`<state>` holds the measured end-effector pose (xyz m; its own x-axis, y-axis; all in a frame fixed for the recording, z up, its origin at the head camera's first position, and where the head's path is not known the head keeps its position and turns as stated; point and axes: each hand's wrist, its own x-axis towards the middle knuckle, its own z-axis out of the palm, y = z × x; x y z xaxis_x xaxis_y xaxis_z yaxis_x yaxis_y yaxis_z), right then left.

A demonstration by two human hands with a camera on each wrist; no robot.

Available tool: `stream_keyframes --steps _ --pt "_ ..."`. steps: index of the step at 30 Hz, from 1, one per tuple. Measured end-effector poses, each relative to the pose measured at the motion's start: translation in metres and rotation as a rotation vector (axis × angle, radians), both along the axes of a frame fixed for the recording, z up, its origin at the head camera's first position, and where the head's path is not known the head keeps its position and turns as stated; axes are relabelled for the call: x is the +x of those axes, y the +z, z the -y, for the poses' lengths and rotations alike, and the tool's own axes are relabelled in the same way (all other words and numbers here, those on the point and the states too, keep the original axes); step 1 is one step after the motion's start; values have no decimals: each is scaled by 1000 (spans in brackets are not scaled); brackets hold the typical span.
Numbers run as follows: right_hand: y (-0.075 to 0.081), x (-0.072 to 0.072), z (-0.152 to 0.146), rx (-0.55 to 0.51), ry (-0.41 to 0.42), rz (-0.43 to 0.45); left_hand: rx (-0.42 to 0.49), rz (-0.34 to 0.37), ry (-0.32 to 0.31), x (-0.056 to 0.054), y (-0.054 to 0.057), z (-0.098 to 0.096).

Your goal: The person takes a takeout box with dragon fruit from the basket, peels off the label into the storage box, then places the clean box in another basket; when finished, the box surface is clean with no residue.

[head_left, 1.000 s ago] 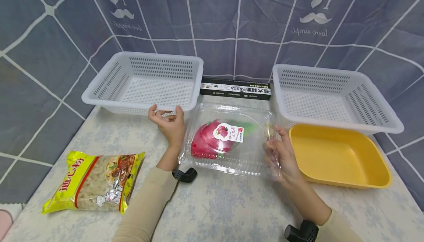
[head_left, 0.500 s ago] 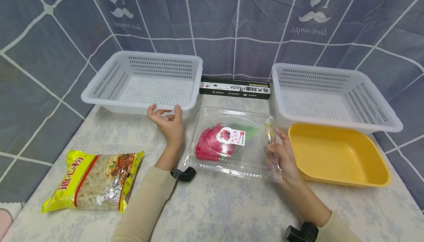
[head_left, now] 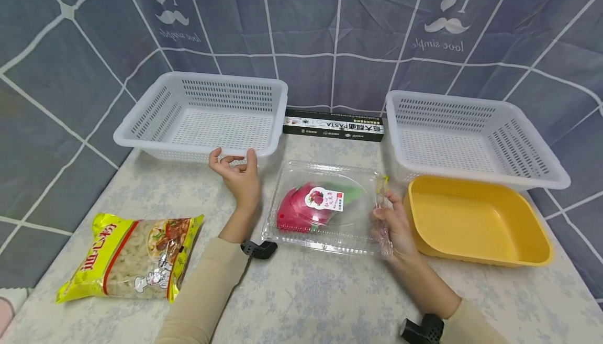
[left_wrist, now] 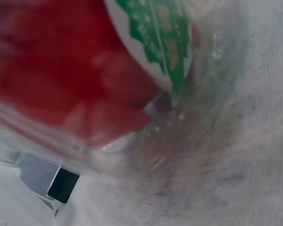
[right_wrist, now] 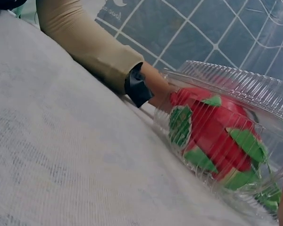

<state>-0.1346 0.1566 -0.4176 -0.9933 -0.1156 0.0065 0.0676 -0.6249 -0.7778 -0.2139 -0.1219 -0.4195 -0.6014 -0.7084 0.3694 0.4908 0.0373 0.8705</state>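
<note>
One-handed, pinching the clear box point(head_left: 330, 214) by its right edge with the right hand point(head_left: 397, 226): leftward from there, longest crosswise, toward the loosely curled left hand point(head_left: 241, 180)!

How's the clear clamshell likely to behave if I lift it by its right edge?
The clear clamshell looks like thin ribbed plastic, so it may flex where the right hand grips it. The dragon fruit inside lies toward the opposite end, so that end will probably dip. The fruit looks rounded with spare room beside it, so it could slide or roll.
</note>
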Motion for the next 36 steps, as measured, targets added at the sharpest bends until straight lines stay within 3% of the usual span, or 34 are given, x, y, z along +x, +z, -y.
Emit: stream_keyframes --steps 5,13,18,21,28,33,36 --pt "-3 -2 0 64 -2 48 -4 2 2 -8 -12 4" --pt "-4 -4 -3 146 -2 71 -13 7 3 -10 -15 6" --pt "-5 -3 -3 209 -68 75 -22 22 4 -10 -15 6" --pt "-5 -1 -1 254 -114 73 -27 30 1 -7 -12 5" --pt "-5 1 0 317 -146 66 -27 37 -9 9 13 -3" --pt "-4 1 1 338 -159 71 -43 37 -1 10 14 -4" --pt "-3 1 1 344 -165 65 -55 36 7 5 6 -1"
